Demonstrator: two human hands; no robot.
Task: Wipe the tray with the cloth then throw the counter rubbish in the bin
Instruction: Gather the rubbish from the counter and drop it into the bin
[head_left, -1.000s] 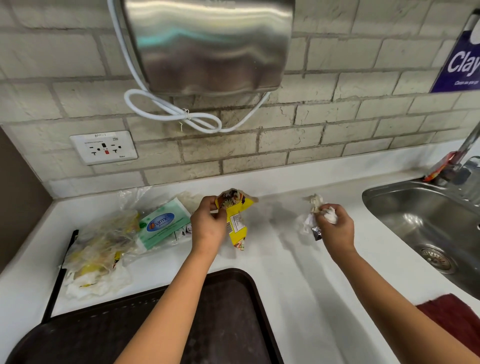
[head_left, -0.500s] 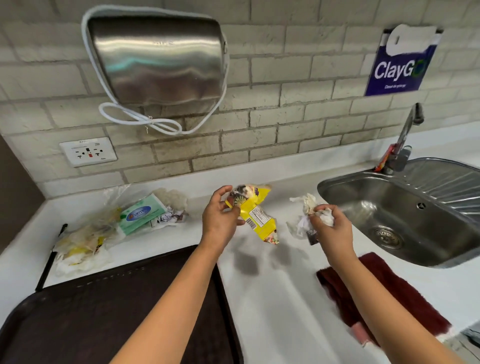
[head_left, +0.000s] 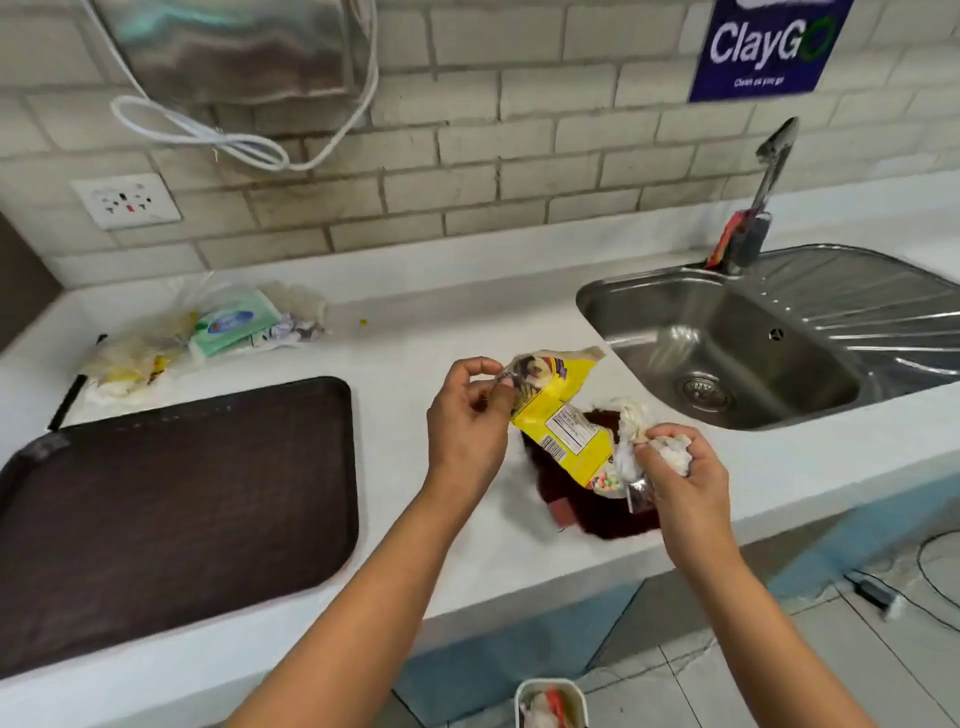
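My left hand (head_left: 467, 410) pinches the top of a yellow snack wrapper (head_left: 563, 415), which hangs above the white counter. My right hand (head_left: 675, 475) grips a crumpled white tissue with a bit of foil wrapper (head_left: 636, 441). Under both hands lies the dark red cloth (head_left: 582, 499), partly hidden by the wrapper. The dark brown tray (head_left: 171, 493) sits on the counter at the left. More rubbish stays at the back left: a green tissue pack (head_left: 234, 322) and crumpled plastic bags (head_left: 130, 358). A small white bin (head_left: 550, 704) with rubbish inside shows on the floor at the bottom edge.
A steel sink (head_left: 727, 358) with a tap (head_left: 769, 182) lies at the right. A metal hand dryer (head_left: 234, 47) with a looped white cable hangs on the brick wall, above a wall socket (head_left: 127, 200). The counter's front edge runs close below my hands.
Both hands have pulled back from the wall toward the counter's front edge with their rubbish. The view has tilted down, and the floor and the bin have come into sight.
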